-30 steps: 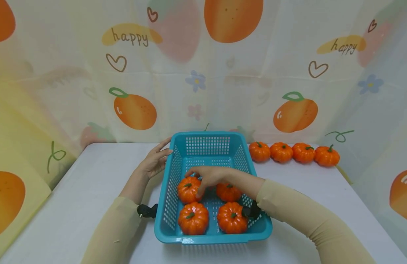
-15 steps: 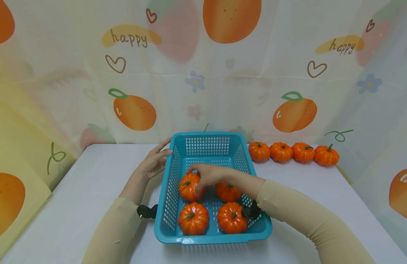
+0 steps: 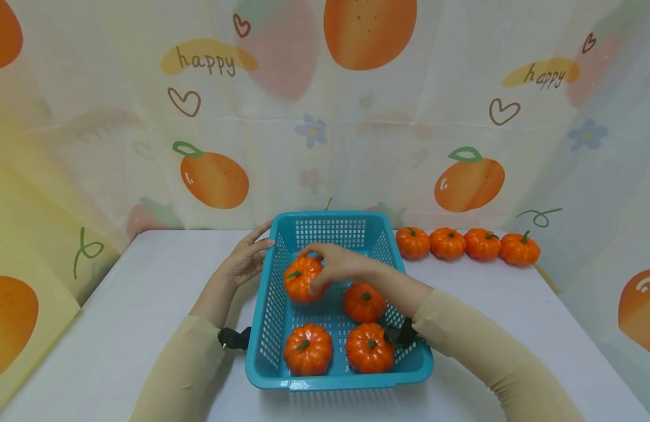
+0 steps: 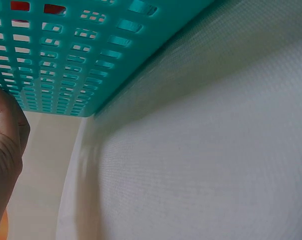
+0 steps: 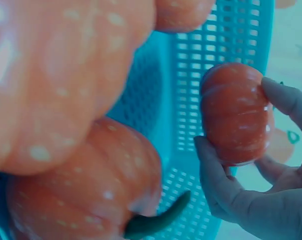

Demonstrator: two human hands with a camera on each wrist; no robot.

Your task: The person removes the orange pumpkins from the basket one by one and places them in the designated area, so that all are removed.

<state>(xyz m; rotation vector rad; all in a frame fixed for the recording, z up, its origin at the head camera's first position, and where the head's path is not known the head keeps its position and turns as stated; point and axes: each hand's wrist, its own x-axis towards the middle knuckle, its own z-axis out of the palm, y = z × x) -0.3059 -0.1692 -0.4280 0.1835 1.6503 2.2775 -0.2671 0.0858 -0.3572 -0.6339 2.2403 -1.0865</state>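
Note:
My right hand (image 3: pixel 337 264) pinches a small orange pumpkin (image 3: pixel 299 281) with a green stem, held raised inside the blue-green plastic basket (image 3: pixel 340 384). The right wrist view shows this pumpkin (image 5: pixel 236 115) between thumb and fingers. Below it in the basket lie a front left pumpkin (image 3: pixel 308 350), a front right pumpkin (image 3: pixel 370 349) and another pumpkin (image 3: pixel 364 303) behind that one. My left hand (image 3: pixel 247 258) touches the basket's left rim from outside, fingers extended. In the left wrist view, the left hand (image 4: pixel 5 135) is partly cut off beside the perforated wall (image 4: pixel 65 65).
Several more pumpkins (image 3: pixel 483 244) stand in a row at the back right of the white table (image 3: pixel 161 305). A curtain (image 3: pixel 325 164) printed with fruit hangs behind the table's far edge. Black devices are strapped on both wrists.
My right hand has lifted the rear left pumpkin and moved it away from me, up off its place in the basket. The left hand and the basket have stayed put.

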